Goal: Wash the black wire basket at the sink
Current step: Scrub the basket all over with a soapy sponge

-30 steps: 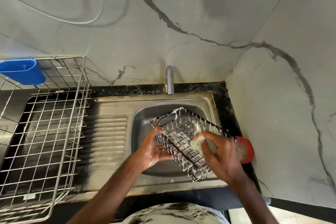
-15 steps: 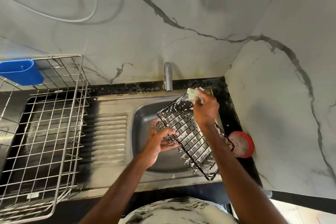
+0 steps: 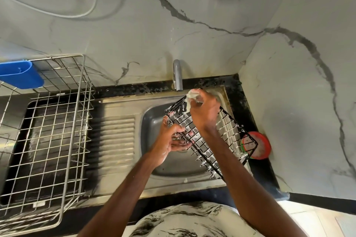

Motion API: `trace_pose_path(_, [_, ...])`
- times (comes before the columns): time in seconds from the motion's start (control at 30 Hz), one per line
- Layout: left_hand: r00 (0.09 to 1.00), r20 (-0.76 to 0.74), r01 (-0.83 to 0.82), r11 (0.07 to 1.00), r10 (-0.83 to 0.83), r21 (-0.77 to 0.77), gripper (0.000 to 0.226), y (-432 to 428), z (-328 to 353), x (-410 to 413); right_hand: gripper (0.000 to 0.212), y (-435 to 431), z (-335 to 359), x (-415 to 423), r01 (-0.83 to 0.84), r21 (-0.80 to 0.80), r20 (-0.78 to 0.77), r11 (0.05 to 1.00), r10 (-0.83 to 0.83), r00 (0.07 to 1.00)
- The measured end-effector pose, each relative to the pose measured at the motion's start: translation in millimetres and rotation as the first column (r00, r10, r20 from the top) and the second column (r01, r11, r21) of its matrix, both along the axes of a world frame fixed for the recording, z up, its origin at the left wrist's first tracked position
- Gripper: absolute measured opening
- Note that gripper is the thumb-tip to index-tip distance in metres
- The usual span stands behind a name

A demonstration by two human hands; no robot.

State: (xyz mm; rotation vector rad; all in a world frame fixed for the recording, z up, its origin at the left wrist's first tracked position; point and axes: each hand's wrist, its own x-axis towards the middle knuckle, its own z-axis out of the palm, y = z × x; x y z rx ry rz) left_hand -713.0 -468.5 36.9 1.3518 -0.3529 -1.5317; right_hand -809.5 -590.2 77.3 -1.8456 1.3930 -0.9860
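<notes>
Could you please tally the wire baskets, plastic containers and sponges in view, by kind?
Wire baskets: 2, the black wire basket and the steel rack.
Plastic containers: 2, the blue cup and the red tub.
Sponges: 1, the soapy sponge.
Total: 5.

Blue caddy (image 3: 21,74) cut by left edge, red tub (image 3: 260,145) partly behind black wire basket (image 3: 231,125)

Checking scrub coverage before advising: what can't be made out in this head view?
Head view only:
- Left hand grip: fingers partly screened by the black wire basket mesh.
- Soapy pad: mostly covered by right hand fingers; its type is unclear.
- Red tub: partly behind the basket's corner.
</notes>
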Motion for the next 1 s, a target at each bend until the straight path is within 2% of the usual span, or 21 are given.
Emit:
trace_pose_path(0.07, [1.000,0.028,-0.006,1.000,0.006,0.004,0.108,-2.4,0.4,2.3,0.026,15.5,7.4,2.8,-0.140,-0.010,0.046,0.990,0.140,0.989])
trace_pose_path(0.13, [0.998,0.062,0.017,1.000,-0.017,-0.001,0.104,-3.7,-2.8,4.5,0.027,29.2,12.3,5.4,-0.301,-0.013,0.038,0.954,0.301,0.953])
trace_pose_path(0.17, [0.997,0.073,0.027,1.000,-0.027,-0.003,0.103,-3.8,-3.4,5.1,0.028,30.9,13.6,5.7,-0.331,-0.012,0.031,0.943,0.332,0.943])
trace_pose_path(0.33, [0.990,0.121,0.076,0.997,-0.076,0.004,0.108,-6.9,-1.9,9.1,0.025,1.0,9.9,-5.2,-0.099,0.021,0.087,0.995,0.097,0.992])
trace_pose_path(0.4, [0.985,0.144,0.095,0.995,-0.095,0.009,0.093,-7.5,-1.0,9.4,0.026,9.8,9.1,-1.8,-0.152,0.031,0.091,0.988,0.149,0.985])
trace_pose_path(0.5, [0.983,0.156,0.098,0.995,-0.096,-0.004,0.061,-4.8,-0.9,9.2,0.028,27.6,11.7,2.7,-0.357,0.071,0.118,0.932,0.347,0.930])
trace_pose_path(0.53, [0.981,0.161,0.111,0.994,-0.109,-0.001,0.048,-4.2,-1.3,10.5,0.028,25.7,12.1,1.9,-0.376,0.093,0.162,0.922,0.359,0.919])
trace_pose_path(0.57, [0.981,0.159,0.116,0.993,-0.115,0.002,0.046,-5.0,-1.1,11.6,0.029,21.7,12.2,0.4,-0.374,0.122,0.219,0.920,0.342,0.914])
trace_pose_path(0.67, [0.976,0.166,0.136,0.990,-0.140,0.035,0.102,-8.9,-2.8,18.2,0.033,15.1,12.0,-4.2,-0.403,0.206,0.340,0.892,0.321,0.884])
trace_pose_path(0.7, [0.973,0.179,0.144,0.989,-0.148,0.033,0.109,-10.0,-1.8,20.1,0.036,16.4,12.5,-5.0,-0.435,0.228,0.347,0.871,0.345,0.872])
trace_pose_path(0.83, [0.968,0.179,0.175,0.985,-0.174,0.011,0.093,-9.4,-4.4,30.3,0.042,16.6,13.7,-14.2,-0.565,0.374,0.447,0.736,0.391,0.805])
trace_pose_path(1.0, [0.975,0.086,0.206,0.978,-0.204,-0.022,0.098,-3.0,-4.9,37.7,0.039,19.9,13.3,-28.3,-0.605,0.491,0.435,0.627,0.426,0.793])
